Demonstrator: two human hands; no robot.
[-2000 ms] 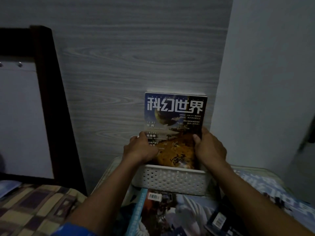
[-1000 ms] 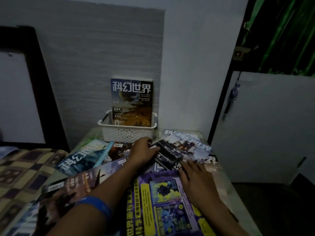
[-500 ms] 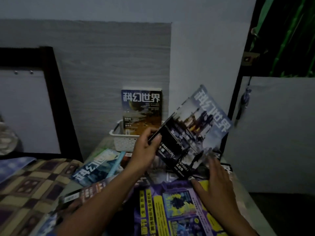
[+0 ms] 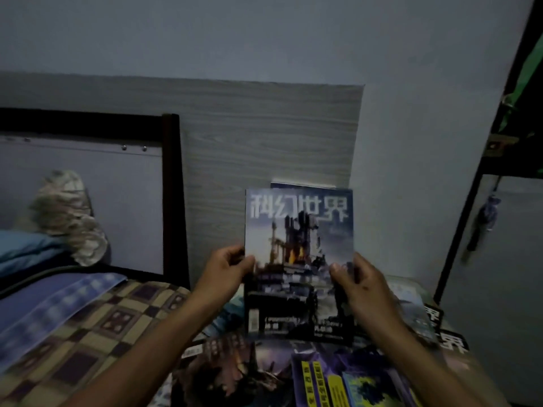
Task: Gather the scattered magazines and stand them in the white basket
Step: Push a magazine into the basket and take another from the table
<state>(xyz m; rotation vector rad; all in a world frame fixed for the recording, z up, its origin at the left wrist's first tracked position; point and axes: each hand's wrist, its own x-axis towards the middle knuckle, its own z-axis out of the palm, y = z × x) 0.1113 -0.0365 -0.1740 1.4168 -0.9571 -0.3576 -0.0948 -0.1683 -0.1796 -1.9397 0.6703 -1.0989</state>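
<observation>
Now the magazine [image 4: 298, 259] with the burning tower on its cover stands upright in the air, its long axis vertical and the title band at the top, facing the person. The left hand [image 4: 227, 274] pinches its left edge about halfway down, thumb on the cover and fingers curled behind; the right hand [image 4: 357, 282] grips the right edge at the same height, thumb likewise on the front. Both hands are clamped on this one magazine, equally near it, so neither has an advantage for the coming move.

Directly behind it, farther from the person and against the wood-grain panel [image 4: 264, 133], the top edge of an already stood magazine [image 4: 302, 185] peeks above the held one. The white basket is hidden behind the held cover, so its exact position cannot be told. By my judgement it lies forward and somewhat below the hands, and the held copy needs only to travel away from the body and down, kept vertical, to slot in front of the stood one.

Below, more loose magazines [image 4: 346, 380] lie flat and overlapping on the table. A patterned bedspread [image 4: 97, 327] covers the bed to the left.
</observation>
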